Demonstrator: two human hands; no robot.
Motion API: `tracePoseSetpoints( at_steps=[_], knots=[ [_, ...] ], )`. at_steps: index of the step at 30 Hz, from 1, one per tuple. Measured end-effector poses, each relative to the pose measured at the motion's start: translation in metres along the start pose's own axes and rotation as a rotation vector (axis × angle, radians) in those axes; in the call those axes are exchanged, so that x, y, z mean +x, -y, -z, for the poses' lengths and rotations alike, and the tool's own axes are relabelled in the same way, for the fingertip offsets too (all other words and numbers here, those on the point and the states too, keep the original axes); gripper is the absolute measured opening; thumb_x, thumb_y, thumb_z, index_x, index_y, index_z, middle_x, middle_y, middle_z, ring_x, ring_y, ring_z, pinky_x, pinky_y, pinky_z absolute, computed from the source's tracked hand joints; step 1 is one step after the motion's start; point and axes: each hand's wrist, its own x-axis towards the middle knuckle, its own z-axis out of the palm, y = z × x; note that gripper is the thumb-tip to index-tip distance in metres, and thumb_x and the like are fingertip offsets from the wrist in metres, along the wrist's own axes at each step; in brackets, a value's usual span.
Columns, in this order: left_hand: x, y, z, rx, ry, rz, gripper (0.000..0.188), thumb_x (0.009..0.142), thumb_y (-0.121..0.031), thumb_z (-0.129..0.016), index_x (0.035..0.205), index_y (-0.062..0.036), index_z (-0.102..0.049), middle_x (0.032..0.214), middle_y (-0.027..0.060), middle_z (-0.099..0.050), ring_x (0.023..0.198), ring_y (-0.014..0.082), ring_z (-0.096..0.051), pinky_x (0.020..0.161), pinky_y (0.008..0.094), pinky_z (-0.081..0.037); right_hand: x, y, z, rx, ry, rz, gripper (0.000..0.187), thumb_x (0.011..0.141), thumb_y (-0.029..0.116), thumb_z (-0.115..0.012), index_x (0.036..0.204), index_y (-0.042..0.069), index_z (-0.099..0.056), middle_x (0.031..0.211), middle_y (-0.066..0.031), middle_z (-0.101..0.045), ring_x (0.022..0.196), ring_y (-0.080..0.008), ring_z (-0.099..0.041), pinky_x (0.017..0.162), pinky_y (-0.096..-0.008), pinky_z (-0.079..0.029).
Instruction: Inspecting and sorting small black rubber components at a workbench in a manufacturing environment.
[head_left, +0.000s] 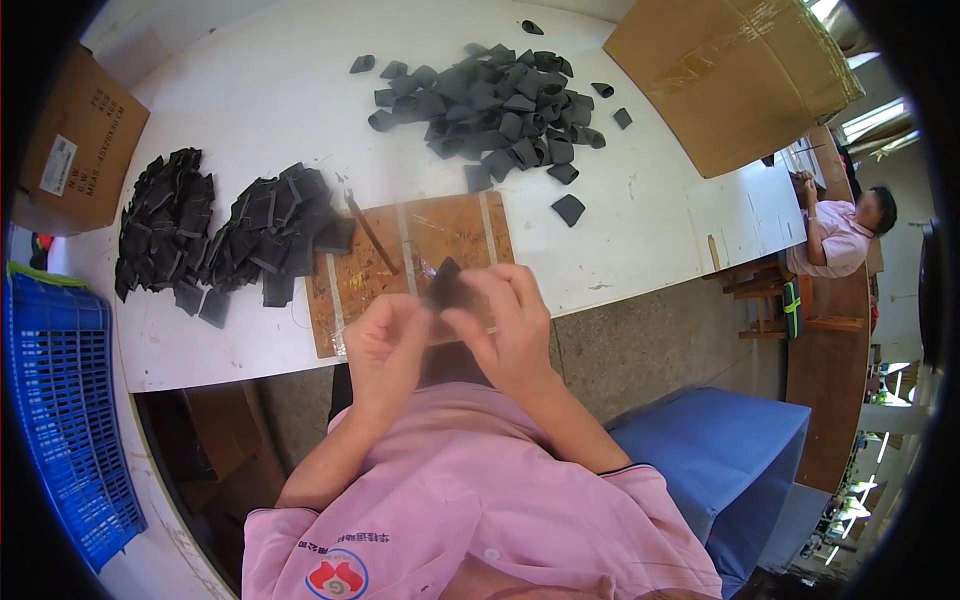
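A small dark grey fabric piece (447, 284) is held up between my two hands over the near edge of a brown board. The fingertips of my left hand (385, 345) pinch its lower left side. On its right side, the thumb and fingers of my right hand (512, 330) close on it, somewhat smeared by motion. Beneath lies the worn brown board (450, 225) with pale tape strips, and a thin brown stick-like tool (372, 233) rests across it. To the left are two heaps of flat dark fabric pieces (165, 225), (270, 230).
A large pile of dark, tube-like fabric pieces (510, 100) spreads over the far table (260, 110). Cardboard boxes stand at the far right (735, 80) and far left (85, 140). A blue crate (70, 400) is at left, a blue bin (710, 440) at right. Another person (835, 230) sits farther right.
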Motion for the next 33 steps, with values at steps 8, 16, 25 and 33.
tracePoseSetpoints(
  at_steps=[8, 16, 25, 33],
  knots=[
    [0.002, 0.031, -0.004, 0.444, -0.092, -0.350, 0.003, 0.087, 0.004, -0.054, 0.088, 0.0016, -0.055, 0.069, -0.0003, -0.057, 0.057, 0.0022, -0.053, 0.048, 0.0173, -0.041, -0.002, -0.003, -0.013, -0.007, 0.149, 0.210, 0.013, 0.073, 0.005, -0.064, 0.084, 0.001, -0.057, 0.078, -0.0085, -0.051, 0.069, -0.0234, -0.055, 0.055, -0.0315, -0.045],
    [0.017, 0.023, 0.002, -0.356, -0.149, 0.203, 0.016, 0.081, 0.007, -0.055, 0.095, -0.0014, -0.051, 0.065, 0.0012, -0.056, 0.041, 0.0026, -0.039, 0.037, 0.0187, -0.029, 0.000, -0.010, -0.032, -0.245, 0.104, 0.270, 0.011, 0.070, 0.001, -0.062, 0.079, 0.002, -0.055, 0.074, -0.0094, -0.049, 0.064, -0.0207, -0.053, 0.052, -0.0313, -0.044],
    [0.012, 0.004, 0.007, 0.033, -0.051, -0.024, 0.015, 0.082, 0.008, -0.053, 0.095, -0.0001, -0.055, 0.074, 0.0006, -0.057, 0.050, 0.0006, -0.043, 0.042, 0.0167, -0.031, 0.005, -0.004, -0.023, 1.340, 0.262, -0.929, 0.007, 0.084, 0.008, -0.061, 0.084, 0.001, -0.060, 0.064, 0.0018, -0.050, 0.054, -0.0062, -0.043, 0.048, -0.0191, -0.033],
    [0.010, -0.009, 0.016, -0.316, -0.080, 0.126, 0.013, 0.081, 0.006, -0.051, 0.089, -0.0019, -0.057, 0.084, 0.0078, -0.061, 0.047, 0.0077, -0.047, 0.042, 0.0211, -0.037, 0.024, 0.010, -0.020, 1.183, 0.544, -0.815, 0.027, 0.093, 0.027, -0.054, 0.074, 0.008, -0.050, 0.062, 0.0039, -0.042, 0.055, -0.0046, -0.037, 0.050, -0.0197, -0.030]
  ],
)
